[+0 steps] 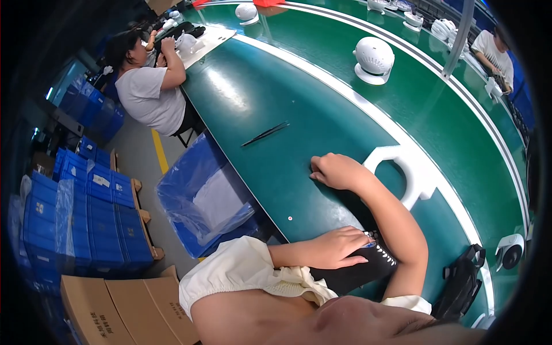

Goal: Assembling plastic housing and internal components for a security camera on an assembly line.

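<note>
Down on the glossy green worktable (259, 103), the person's right hand (336, 171) lay curled into a loose fist, knuckles and fingertips resting on the table surface, holding nothing that could be seen. It sat just beside the white plastic ring-shaped stand piece (411, 172), which lay flat on the table near the white stripe running along it; hand and piece looked close, though whether they touched could not be told. The left hand (336, 247) lay flat, fingers stretched out and open, pressed on top of a black fabric item with white markings (368, 267) at the table's near edge, gripping nothing. The right forearm crossed over that black item.

Farther up the table, well apart from both hands, lay a pair of thin black tweezers (265, 133). A small white dot-like part (290, 218) sat near the table's edge, between the tweezers and the left hand. On the conveyor strip beyond the white stripe stood a round white fan on its base (373, 59), and another white fan with a dark face (509, 251) stood at the right. A black strap bag (460, 282) lay beside the right elbow. At the far end of the table a co-worker in a white shirt (150, 95) worked on a white unit. Blue plastic crates (86, 213) were stacked on the floor at the left, with a blue bag-lined bin (201, 195) beside the table.
</note>
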The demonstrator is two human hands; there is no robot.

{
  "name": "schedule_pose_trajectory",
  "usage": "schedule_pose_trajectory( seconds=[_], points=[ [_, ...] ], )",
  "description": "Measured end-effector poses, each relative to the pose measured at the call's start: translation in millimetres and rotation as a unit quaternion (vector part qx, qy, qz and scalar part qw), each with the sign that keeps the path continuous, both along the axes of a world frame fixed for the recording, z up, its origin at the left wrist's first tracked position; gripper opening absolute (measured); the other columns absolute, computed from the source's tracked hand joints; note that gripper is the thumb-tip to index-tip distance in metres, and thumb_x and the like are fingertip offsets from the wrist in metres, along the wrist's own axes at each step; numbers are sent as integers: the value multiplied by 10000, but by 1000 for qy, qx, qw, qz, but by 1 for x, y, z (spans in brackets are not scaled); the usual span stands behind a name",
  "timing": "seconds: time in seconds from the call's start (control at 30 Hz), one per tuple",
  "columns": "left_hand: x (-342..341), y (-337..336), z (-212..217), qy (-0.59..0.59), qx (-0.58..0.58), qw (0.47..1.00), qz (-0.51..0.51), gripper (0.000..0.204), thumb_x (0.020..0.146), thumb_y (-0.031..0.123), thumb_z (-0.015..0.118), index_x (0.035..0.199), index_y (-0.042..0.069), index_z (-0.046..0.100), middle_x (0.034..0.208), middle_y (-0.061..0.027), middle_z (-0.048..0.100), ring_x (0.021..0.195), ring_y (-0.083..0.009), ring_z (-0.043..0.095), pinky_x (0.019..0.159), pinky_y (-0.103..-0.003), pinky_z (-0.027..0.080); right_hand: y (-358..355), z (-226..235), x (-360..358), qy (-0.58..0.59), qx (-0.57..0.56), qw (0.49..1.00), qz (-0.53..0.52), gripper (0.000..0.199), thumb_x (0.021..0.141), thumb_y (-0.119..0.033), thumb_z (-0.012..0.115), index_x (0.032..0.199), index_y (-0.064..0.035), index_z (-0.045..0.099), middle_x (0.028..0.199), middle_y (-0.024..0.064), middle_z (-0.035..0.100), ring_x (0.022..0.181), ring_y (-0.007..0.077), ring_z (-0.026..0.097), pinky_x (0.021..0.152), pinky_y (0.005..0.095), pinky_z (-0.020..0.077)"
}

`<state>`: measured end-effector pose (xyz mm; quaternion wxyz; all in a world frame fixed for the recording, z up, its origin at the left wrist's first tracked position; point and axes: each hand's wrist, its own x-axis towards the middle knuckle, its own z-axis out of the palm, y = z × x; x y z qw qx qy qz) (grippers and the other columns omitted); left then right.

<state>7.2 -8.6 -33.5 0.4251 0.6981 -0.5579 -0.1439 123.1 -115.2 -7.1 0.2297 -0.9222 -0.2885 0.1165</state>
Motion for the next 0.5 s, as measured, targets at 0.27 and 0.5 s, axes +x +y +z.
schedule_pose_trajectory(
  seconds=[0.27, 0.5],
  points=[
    [0, 0, 0, -4, -2, 1000, 4, 365, 827, 206, 564, 1119, 15, 458, 1028, -113, 526, 953, -280, 497, 838, -364, 388, 1, 0, 1, 2, -1, 1000, 0, 222, 797, -217, 558, 858, -5, 570, 747, 178, 609, 711, 349, 593, 642, 428, 472],
    [0, 0, 1, -5, -6, 1000, 9, 364, 817, 202, 577, 1111, 20, 465, 1034, -98, 530, 940, -274, 500, 833, -362, 393, 1, 2, 0, 2, -7, 1000, -2, 220, 798, -214, 557, 861, -4, 569, 755, 176, 611, 718, 345, 596, 646, 422, 476]
  ],
)
